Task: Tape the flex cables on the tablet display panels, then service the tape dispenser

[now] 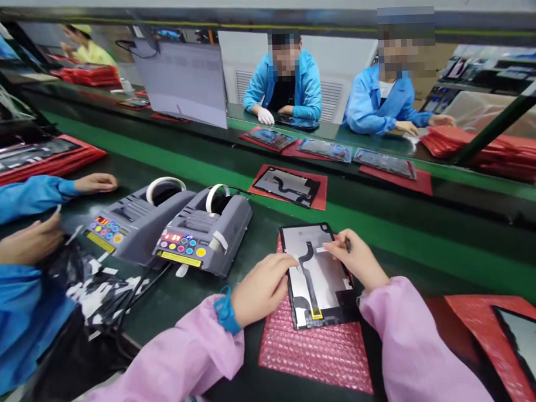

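A tablet screen panel (336, 275) lies with its silver back upward, a dark flex cable (308, 273) running down it. Pink bubble wrap (315, 355) is spread beneath the panel. My left hand (263, 285) grips the panel's left edge, fingertips over the border near the cable. Over the upper right part is my right hand (360, 257), its fingers closed around a black pen-like tool (348, 245), of which only a short end shows. Its thumb and index fingertips meet at a small white tape strip (321, 249) on the panel.
Two grey tape dispensers (207, 232) stand left of the panel. Beside them are cables and tape scraps (99, 295), near a co-worker's hands (29, 238). Another panel (287, 185) lies on a red sleeve ahead; one more (530, 347) is at right. Co-workers sit across the bench.
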The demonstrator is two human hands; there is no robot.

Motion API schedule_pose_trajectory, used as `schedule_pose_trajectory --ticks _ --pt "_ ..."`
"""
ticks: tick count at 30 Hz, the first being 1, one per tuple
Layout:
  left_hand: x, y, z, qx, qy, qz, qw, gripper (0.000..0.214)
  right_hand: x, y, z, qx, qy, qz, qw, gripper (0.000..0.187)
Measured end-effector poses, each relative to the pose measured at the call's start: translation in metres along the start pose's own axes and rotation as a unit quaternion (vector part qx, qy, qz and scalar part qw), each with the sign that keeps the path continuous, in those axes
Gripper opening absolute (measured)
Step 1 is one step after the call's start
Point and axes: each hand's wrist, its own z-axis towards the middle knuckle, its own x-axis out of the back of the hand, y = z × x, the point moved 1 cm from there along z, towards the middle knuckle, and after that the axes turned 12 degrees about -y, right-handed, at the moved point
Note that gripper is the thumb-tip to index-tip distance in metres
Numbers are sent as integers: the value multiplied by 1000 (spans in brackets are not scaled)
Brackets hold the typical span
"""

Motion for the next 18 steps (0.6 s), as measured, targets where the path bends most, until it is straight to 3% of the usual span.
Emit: schedule_pose_trajectory --ticks 6,13,18 --pt "-13 -27 36 36 -33 89 995 39 -26 11 25 -11 -15 -51 999 48" --pt "-34 -46 51 79 -23 115 990 37 -26 9 25 -42 -1 -109 993 35" --pt "-35 -51 51 83 -36 137 986 35 -17 7 21 -68 37 -187 979 43"
